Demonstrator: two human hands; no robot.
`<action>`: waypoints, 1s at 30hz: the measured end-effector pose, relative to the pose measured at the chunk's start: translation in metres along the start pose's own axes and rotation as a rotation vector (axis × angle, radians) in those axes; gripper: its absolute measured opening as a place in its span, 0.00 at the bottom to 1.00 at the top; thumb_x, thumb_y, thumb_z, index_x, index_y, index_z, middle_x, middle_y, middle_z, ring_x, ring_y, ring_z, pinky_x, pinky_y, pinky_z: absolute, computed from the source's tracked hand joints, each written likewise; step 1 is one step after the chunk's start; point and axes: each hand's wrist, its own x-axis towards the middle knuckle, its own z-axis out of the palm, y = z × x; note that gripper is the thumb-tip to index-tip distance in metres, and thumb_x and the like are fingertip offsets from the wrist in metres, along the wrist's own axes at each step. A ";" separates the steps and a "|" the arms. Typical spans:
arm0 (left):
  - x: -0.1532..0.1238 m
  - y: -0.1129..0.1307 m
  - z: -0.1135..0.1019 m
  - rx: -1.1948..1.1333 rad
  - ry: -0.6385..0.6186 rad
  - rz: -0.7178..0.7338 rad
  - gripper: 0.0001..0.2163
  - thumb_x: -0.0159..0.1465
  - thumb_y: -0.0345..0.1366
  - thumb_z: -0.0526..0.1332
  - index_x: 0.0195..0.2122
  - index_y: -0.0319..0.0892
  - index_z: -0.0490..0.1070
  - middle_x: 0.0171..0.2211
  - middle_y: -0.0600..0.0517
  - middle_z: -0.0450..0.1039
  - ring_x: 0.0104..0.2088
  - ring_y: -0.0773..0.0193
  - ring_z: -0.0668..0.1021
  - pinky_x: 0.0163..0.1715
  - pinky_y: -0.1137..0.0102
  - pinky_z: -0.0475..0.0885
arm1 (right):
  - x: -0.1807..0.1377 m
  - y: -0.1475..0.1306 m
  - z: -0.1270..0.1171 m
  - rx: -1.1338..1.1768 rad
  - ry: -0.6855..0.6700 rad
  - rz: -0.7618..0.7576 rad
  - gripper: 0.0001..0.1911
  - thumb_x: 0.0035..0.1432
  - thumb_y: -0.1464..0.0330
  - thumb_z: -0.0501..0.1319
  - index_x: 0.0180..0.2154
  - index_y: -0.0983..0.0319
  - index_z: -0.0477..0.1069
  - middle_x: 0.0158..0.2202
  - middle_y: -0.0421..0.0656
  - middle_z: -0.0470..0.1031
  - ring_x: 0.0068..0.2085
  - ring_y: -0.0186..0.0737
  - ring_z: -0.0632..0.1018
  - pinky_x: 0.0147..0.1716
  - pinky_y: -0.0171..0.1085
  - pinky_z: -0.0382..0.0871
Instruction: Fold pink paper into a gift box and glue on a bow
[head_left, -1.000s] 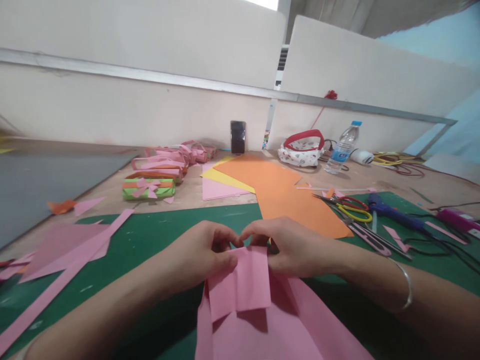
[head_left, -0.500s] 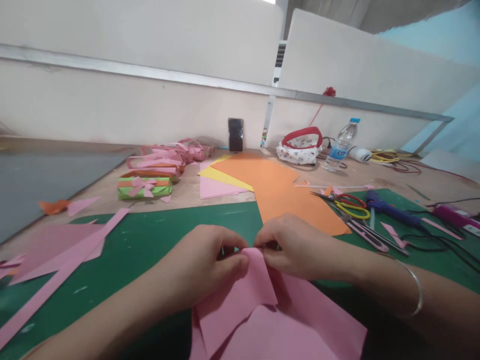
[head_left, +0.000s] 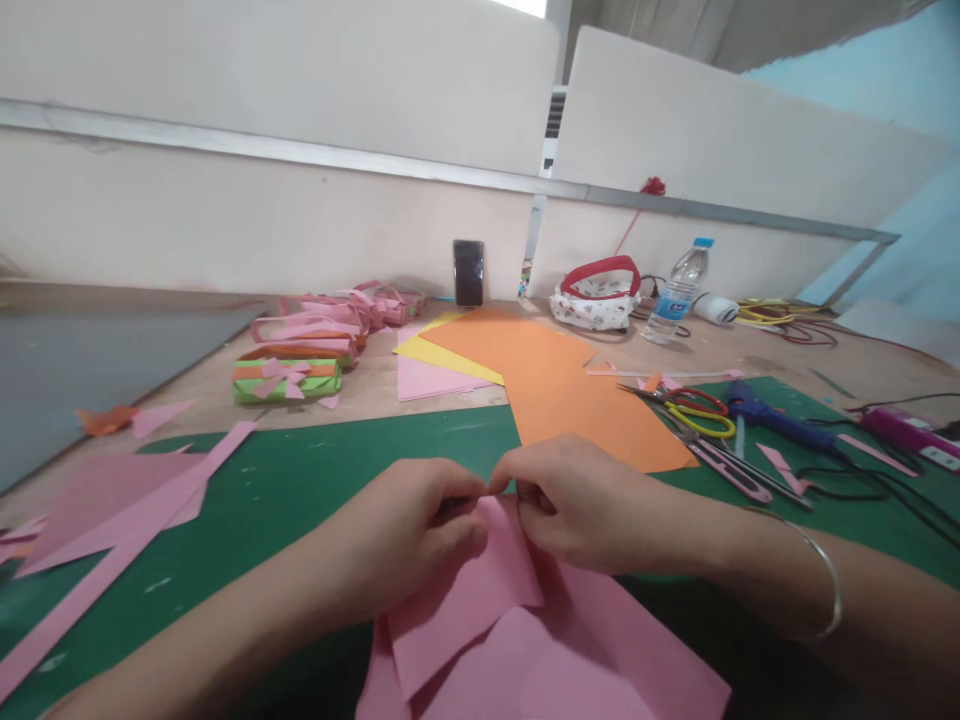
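A folded pink paper sheet (head_left: pixel 480 610) lies on the green cutting mat (head_left: pixel 315 470) right in front of me. My left hand (head_left: pixel 405 530) pinches its top edge from the left, thumb over the fold. My right hand (head_left: pixel 577 505), with a silver bangle on the wrist, pinches the same edge from the right. The fingertips of both hands almost meet at the fold's top. The far part of the paper is hidden under my hands.
An orange sheet (head_left: pixel 570 390) lies beyond my hands over yellow and pink sheets. Scissors (head_left: pixel 694 410), a blue glue gun (head_left: pixel 772 420) and cables sit at the right. Pink offcuts (head_left: pixel 112 500) lie left. A green box with a bow (head_left: pixel 285 378), a phone (head_left: pixel 467 272) and a bottle (head_left: pixel 679 295) stand farther back.
The folded flap has tilted and slid lower left under my hands. Both hands keep their pinch on the top edge and shifted only slightly.
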 end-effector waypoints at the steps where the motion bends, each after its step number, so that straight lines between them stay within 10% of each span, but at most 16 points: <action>1: 0.000 0.000 0.001 0.006 0.004 0.002 0.08 0.56 0.38 0.54 0.25 0.44 0.69 0.23 0.59 0.67 0.26 0.68 0.68 0.23 0.73 0.56 | 0.000 0.000 0.000 0.010 0.001 -0.005 0.13 0.49 0.77 0.54 0.35 0.61 0.74 0.24 0.38 0.73 0.24 0.31 0.68 0.22 0.31 0.54; 30: -0.001 0.014 -0.002 0.036 0.105 0.016 0.09 0.55 0.38 0.52 0.19 0.43 0.60 0.18 0.60 0.60 0.23 0.71 0.62 0.21 0.73 0.53 | -0.001 -0.017 -0.006 -0.139 -0.075 0.032 0.07 0.53 0.76 0.54 0.33 0.63 0.68 0.32 0.42 0.73 0.31 0.35 0.72 0.26 0.32 0.57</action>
